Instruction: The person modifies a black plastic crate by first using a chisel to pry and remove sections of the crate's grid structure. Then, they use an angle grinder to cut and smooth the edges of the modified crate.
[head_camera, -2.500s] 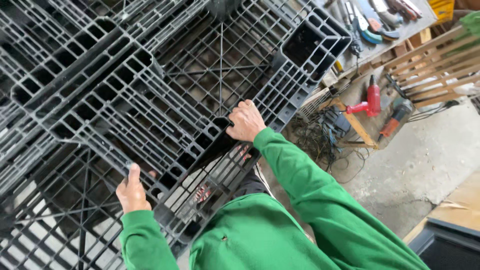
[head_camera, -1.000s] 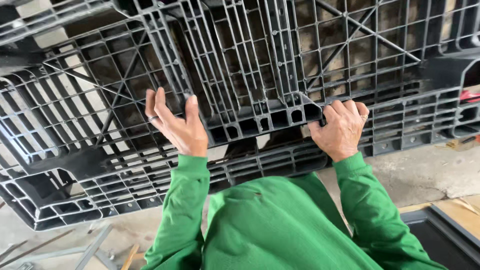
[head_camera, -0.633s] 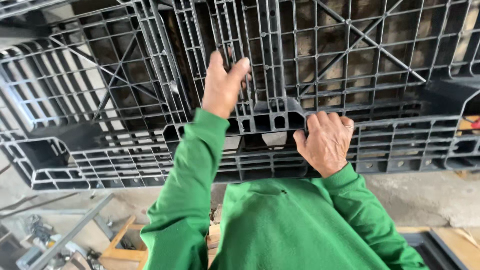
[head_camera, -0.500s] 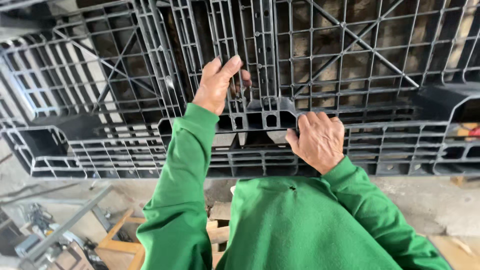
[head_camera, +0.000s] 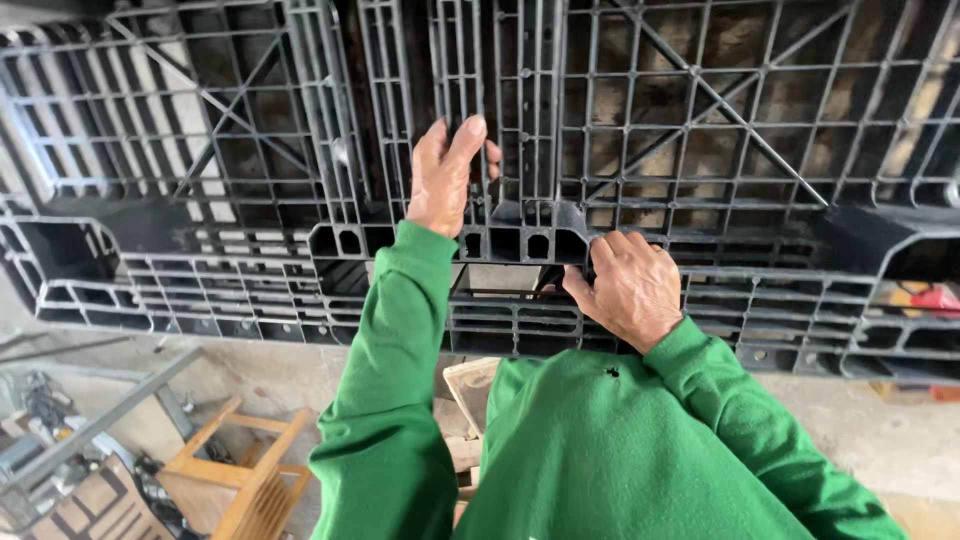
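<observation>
pallet: black plastic pallet up in front of me, ribbed underside facing me
left hand: my left hand hooked through grid ribs, gripping
right hand: my right hand clamped on centre block edge

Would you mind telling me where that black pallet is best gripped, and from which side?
Judging by its shape, the pallet is best gripped at the near edge rail, from below. Open slots there admit fingers: the right hand hooks the rail, while the left hand grasps a rib higher up.
</observation>
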